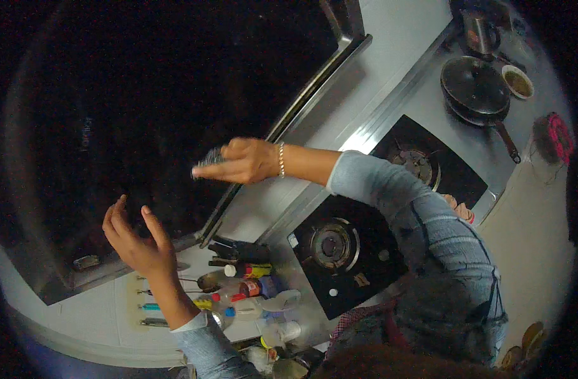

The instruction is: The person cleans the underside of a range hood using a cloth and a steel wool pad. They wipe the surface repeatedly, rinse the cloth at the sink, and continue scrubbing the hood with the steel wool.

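My right hand (pixel 251 161), with a beaded bracelet at the wrist, is reached out across a large dark glossy panel, apparently a range hood (pixel 142 94). It grips a silvery wire scouring pad (pixel 214 155), blurred and partly hidden by the fingers. Lower in the view, my left hand (pixel 139 241) is raised before the same panel near its metal rim (pixel 99 272). Its fingers are spread and hold nothing. Whether either hand touches the panel, I cannot tell. Below my right forearm lies a black gas hob, with one burner (pixel 331 244) in plain sight and another (pixel 414 166) partly covered by my sleeve.
A lidded wok (pixel 476 90), a bowl of food (pixel 517 81) and a steel mug (pixel 481 35) stand on the counter. Several bottles (pixel 248 286) and hanging utensils (pixel 151 307) crowd the lower side. Fingers or toes beside a red band (pixel 459 208) show past my sleeve.
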Tool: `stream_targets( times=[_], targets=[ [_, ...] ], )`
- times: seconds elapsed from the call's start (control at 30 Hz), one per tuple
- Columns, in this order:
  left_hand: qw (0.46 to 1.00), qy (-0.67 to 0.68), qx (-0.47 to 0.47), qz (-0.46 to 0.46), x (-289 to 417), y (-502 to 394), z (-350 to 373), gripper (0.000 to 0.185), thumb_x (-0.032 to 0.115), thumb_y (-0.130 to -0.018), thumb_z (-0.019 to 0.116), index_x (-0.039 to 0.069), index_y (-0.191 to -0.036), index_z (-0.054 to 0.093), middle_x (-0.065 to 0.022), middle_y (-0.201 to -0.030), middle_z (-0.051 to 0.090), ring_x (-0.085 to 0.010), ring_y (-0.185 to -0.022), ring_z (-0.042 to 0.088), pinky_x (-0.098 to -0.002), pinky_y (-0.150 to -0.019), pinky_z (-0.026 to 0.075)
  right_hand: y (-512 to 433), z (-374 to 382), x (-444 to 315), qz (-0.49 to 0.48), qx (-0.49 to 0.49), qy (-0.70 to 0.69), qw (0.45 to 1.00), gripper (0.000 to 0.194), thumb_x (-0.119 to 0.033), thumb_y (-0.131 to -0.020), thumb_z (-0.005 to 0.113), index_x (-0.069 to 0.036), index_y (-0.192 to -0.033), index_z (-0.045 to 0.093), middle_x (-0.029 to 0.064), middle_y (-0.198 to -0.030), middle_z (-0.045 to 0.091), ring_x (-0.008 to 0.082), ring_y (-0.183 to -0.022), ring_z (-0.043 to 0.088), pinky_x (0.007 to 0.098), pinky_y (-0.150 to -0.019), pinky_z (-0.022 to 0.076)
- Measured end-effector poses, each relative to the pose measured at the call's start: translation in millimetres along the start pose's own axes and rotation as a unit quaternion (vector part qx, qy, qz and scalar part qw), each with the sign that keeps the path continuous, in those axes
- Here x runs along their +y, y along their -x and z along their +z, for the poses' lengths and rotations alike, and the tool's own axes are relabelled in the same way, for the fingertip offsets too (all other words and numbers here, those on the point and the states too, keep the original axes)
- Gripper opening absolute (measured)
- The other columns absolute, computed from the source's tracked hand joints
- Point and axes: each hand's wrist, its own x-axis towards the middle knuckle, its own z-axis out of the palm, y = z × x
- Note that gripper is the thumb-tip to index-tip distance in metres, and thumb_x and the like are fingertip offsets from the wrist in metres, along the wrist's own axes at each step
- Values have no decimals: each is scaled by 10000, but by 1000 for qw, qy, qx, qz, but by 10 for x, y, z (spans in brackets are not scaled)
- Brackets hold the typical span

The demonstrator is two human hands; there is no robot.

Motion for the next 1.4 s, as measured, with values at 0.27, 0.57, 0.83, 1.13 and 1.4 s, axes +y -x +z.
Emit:
stream_targets(
  times=[0.27, 0.57, 0.83, 1.13, 1.4],
  targets=[
    [1000, 1, -1, -18, 48, -21, -48, 324, 159, -868, 597, 8, -1154, 571, -177, -1150, 542, -343, -1081, 531, -407, -921, 429, -402, -209, 28, 54, 54, 5, 997, 398, -140, -838, 571, -93, -1232, 604, 62, -1109, 645, 162, -609, 553, 322, -543, 435],
    [1000, -2, -6, -23, 108, -57, -66, 325, 183, -875, 597, 11, -1148, 567, -179, -1146, 542, -349, -1079, 527, -412, -916, 425, -1025, -700, 606, 45, 131, 292, 946, 364, -131, -839, 495, -96, -1178, 623, 137, -1181, 625, 187, -632, 573, 329, -526, 417],
    [999, 24, 14, -36, 140, -123, -120, 324, 185, -871, 593, 10, -1143, 566, -180, -1135, 547, -351, -1069, 528, -423, -911, 424, -1367, -1040, 1011, 270, 250, 245, 897, 331, -122, -852, 460, -52, -1128, 629, 94, -1113, 642, 246, -721, 569, 389, -657, 406],
    [998, 40, 35, -38, 149, -160, -190, 332, 200, -870, 594, 15, -1144, 567, -181, -1135, 552, -354, -1080, 525, -422, -923, 417, -1730, -1091, 1306, 123, 357, 302, 875, 275, -103, -835, 529, -86, -1087, 636, 59, -960, 658, 175, -660, 565, 345, -560, 466],
    [998, 39, 45, -27, 91, -162, -266, 329, 198, -870, 593, 11, -1139, 564, -177, -1147, 550, -353, -1075, 528, -427, -922, 415, -1869, -1075, 1203, 67, 269, 232, 932, 263, -120, -857, 490, -112, -1075, 637, 91, -1015, 666, 230, -710, 606, 337, -614, 497]
  ],
)
